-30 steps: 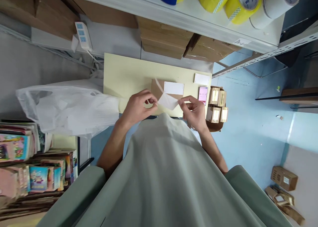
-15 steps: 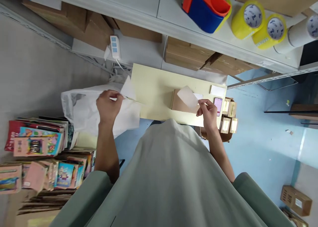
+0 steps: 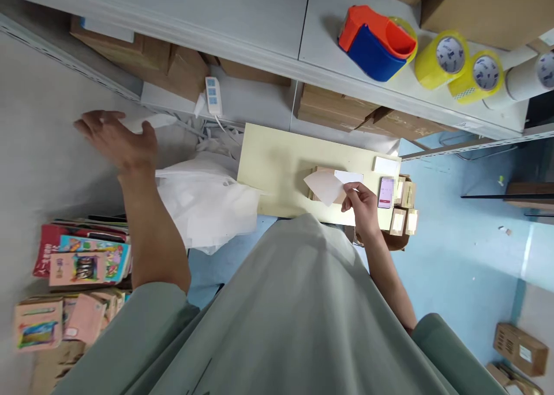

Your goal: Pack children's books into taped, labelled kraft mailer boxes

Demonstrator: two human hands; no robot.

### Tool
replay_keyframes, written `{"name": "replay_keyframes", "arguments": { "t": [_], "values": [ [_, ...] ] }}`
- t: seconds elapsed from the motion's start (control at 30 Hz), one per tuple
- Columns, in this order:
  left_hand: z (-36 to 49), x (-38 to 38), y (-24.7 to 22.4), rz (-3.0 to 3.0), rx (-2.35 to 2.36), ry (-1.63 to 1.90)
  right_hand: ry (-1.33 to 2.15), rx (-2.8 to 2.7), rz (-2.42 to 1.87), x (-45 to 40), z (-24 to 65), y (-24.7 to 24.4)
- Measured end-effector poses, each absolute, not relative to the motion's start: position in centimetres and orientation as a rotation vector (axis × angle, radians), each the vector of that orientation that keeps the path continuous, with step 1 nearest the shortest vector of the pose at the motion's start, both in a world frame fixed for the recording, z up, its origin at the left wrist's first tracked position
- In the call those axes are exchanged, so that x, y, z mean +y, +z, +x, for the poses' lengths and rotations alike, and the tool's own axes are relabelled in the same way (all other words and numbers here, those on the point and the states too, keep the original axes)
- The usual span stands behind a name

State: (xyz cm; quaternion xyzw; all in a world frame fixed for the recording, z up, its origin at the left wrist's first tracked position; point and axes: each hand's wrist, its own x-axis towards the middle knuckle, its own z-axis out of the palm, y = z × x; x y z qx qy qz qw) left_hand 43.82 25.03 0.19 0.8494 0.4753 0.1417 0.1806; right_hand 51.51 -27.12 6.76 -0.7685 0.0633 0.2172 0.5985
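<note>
My left hand [image 3: 123,138] is raised out to the far left, with its fingers stretched and thumb apart. A white scrap of paper [image 3: 158,120] shows just beyond the thumb; whether it still touches the hand is unclear. Over the table my right hand [image 3: 360,203] pinches a thin whitish label [image 3: 324,186] by its edge. Beneath that label lies a small cardboard box [image 3: 318,171] with a white label [image 3: 350,177] on its top. A phone [image 3: 385,192] with a lit screen rests to the right of my right hand.
A white plastic bag [image 3: 212,204] hangs left of the cream table [image 3: 277,153]. Books [image 3: 86,262] are stacked at lower left. Tape rolls [image 3: 441,60] and a red-blue tape dispenser [image 3: 376,43] stand on the shelf. Small boxes [image 3: 404,210] sit in a carton beside the table.
My left hand has swung up and left, away from the bag, and its pinch has opened. My right hand stays over the box with the label.
</note>
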Motion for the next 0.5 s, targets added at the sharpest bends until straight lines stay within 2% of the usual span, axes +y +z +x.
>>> {"name": "replay_keyframes", "arguments": {
  "t": [0.1, 0.23, 0.4, 0.5],
  "values": [
    [44.9, 24.8, 0.0, 2.435, 1.516, 0.355, 0.486, 0.151, -1.777, -27.4, 51.7, 6.7],
    [47.2, 19.6, -0.9, 2.490, 1.248, 0.279, 0.492, 0.177, -1.766, -27.9, 52.2, 6.6],
    [48.8, 3.1, 0.1, 2.221, 0.384, 0.327, 0.473, 0.196, -1.723, -29.2, 53.0, 5.5],
    [48.4, -7.7, 1.6, 2.098, 0.085, 0.263, 0.448, 0.187, -1.700, -30.5, 53.4, 4.6]
  ]
}}
